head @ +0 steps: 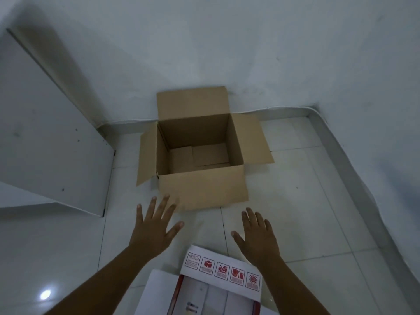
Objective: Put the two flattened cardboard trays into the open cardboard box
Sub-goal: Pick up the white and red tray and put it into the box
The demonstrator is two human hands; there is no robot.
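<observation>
While both hands [150, 230] hover, panel [52, 137] flanks box [202, 189].

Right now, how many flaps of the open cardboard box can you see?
3. One flap stands up at the back against the wall, one spreads left, one spreads right. A fourth, on the near side, may be hidden.

Open brown box [202, 189], flat white trays [218, 283] nearby
</observation>
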